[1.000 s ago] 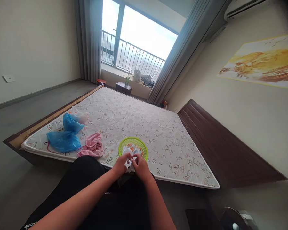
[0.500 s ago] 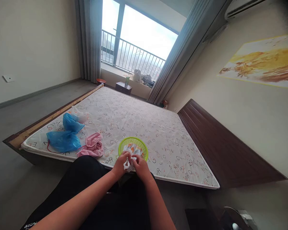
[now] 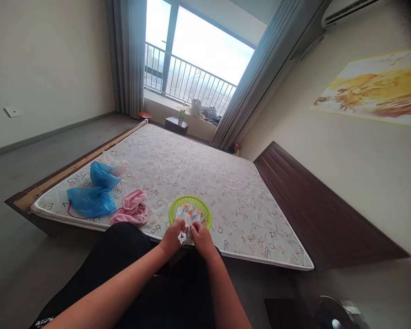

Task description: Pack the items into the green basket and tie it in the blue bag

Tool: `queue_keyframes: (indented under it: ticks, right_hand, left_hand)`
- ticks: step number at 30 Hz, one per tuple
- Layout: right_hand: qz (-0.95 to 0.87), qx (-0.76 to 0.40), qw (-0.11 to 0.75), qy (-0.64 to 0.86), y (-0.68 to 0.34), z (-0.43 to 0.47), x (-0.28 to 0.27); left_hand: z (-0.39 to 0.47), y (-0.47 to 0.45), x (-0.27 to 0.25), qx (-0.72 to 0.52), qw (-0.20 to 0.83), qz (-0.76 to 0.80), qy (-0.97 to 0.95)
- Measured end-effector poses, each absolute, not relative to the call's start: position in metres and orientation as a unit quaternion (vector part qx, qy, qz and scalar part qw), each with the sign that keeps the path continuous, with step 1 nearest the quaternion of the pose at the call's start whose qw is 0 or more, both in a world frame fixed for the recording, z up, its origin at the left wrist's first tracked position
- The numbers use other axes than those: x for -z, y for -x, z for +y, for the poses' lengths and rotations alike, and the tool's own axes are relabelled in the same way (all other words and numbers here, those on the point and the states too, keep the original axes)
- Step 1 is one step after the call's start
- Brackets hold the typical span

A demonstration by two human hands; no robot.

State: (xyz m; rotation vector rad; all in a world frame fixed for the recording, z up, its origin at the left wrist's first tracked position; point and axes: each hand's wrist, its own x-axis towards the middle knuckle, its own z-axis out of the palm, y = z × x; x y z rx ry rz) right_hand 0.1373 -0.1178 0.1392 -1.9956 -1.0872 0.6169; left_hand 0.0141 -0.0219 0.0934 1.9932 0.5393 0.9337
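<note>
A white plastic bag point(image 3: 187, 219) with orange marks lies in the green basket point(image 3: 207, 219), its gathered top drawn over the near rim. My left hand point(image 3: 173, 235) is closed on that top, and a twisted white loop hangs below its fingers. Close beside it, my right hand point(image 3: 200, 236) pinches the same bag from the other side. What is inside the bag cannot be made out. The basket stands at the near edge of the mattress point(image 3: 205, 169), right in front of my knees.
Left of the basket lie a crumpled pink towel point(image 3: 133, 208), blue plastic bags point(image 3: 92, 201) and a whitish bag point(image 3: 114, 163). A wooden bed frame point(image 3: 78, 160) edges the mattress; the dark headboard point(image 3: 315, 205) is at right. A small bedside table point(image 3: 176, 126) stands by the window.
Both hands have shifted slightly on the top of the plastic bag, and the white loop under my left hand looks smaller. Basket, towel and blue bags are where they were.
</note>
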Motion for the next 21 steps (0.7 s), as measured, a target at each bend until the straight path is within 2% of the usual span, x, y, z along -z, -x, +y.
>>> queue_keyframes:
  ticks: [5, 15, 21]
  right_hand:
    - [-0.420, -0.254, 0.382, 0.783, -0.138, -0.117, -0.138]
    - [-0.399, -0.324, 0.435, 0.739, -0.143, -0.118, -0.127]
    - [-0.388, -0.271, 0.446, 0.760, -0.139, -0.119, -0.130]
  left_hand:
    - [-0.018, -0.014, -0.090, -0.353, 0.434, 0.184, -0.808]
    - [-0.015, -0.015, -0.085, -0.317, 0.433, 0.163, -0.828]
    - [-0.016, -0.013, -0.095, -0.315, 0.423, 0.169, -0.832]
